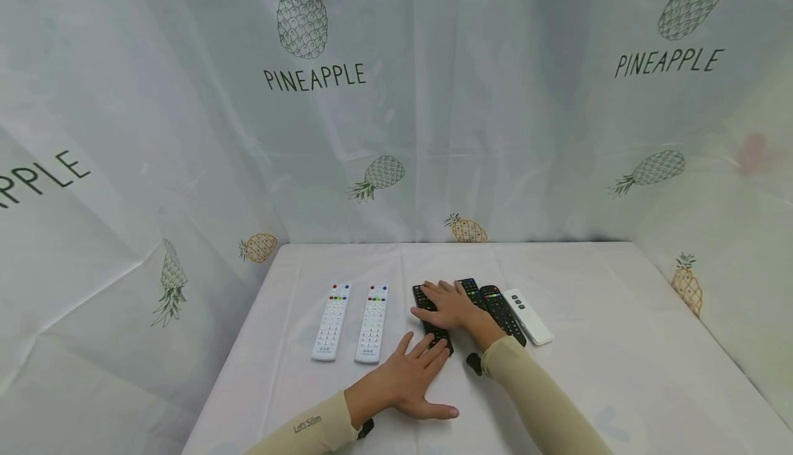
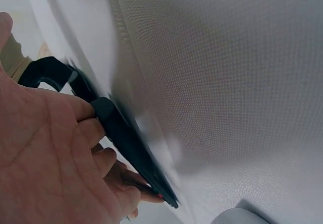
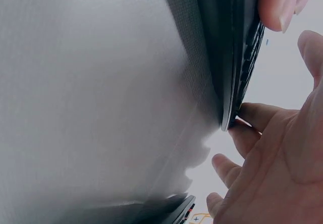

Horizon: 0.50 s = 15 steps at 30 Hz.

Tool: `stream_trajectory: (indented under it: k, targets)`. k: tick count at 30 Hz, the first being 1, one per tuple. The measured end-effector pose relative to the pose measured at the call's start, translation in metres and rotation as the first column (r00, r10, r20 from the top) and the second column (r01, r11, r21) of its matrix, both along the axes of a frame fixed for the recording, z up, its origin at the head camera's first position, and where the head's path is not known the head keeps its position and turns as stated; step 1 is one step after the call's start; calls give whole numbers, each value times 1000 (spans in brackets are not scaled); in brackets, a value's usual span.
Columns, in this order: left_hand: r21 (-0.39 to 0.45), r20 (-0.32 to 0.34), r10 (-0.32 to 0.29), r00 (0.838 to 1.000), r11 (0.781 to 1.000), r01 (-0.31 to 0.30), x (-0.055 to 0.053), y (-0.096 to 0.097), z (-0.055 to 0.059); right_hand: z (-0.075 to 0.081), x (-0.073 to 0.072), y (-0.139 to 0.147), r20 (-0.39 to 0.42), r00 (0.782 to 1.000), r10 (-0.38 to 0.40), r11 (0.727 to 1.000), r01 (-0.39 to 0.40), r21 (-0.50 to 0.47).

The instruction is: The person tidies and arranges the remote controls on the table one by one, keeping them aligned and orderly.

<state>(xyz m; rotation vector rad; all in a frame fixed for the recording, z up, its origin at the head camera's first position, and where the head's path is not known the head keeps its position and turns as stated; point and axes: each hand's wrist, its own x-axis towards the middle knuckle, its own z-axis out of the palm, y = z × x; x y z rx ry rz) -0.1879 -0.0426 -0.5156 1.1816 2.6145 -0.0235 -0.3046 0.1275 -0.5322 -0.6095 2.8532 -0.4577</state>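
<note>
A black remote control [image 1: 437, 332] lies on the white-covered table, slightly tilted, with both hands on it. My left hand [image 1: 405, 383] is at its near end, fingers spread and fingertips touching it, thumb pointing right. Over the far part my right hand [image 1: 455, 307] lies with its fingers stretched out, hiding some of the remote. In the left wrist view the remote [image 2: 133, 146] shows edge-on beside the fingers. Fingertips of both hands touch the remote [image 3: 222, 47] in the right wrist view.
Left of the hands lie two white remotes [image 1: 331, 323] [image 1: 372, 324], side by side. To the right are a partly hidden black remote [image 1: 471, 291], another black remote [image 1: 504, 314] and a white remote [image 1: 529, 317]. A pineapple-print curtain [image 1: 495, 131] hangs behind the table [image 1: 588, 290].
</note>
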Motion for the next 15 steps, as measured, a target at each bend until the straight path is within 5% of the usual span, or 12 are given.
stream_trajectory:
  k: [15]
  targets:
    - [-12,19,10,1000,1000,-10,0,-5,4,0,2,-6,-12,1000,-16,1000,16,16]
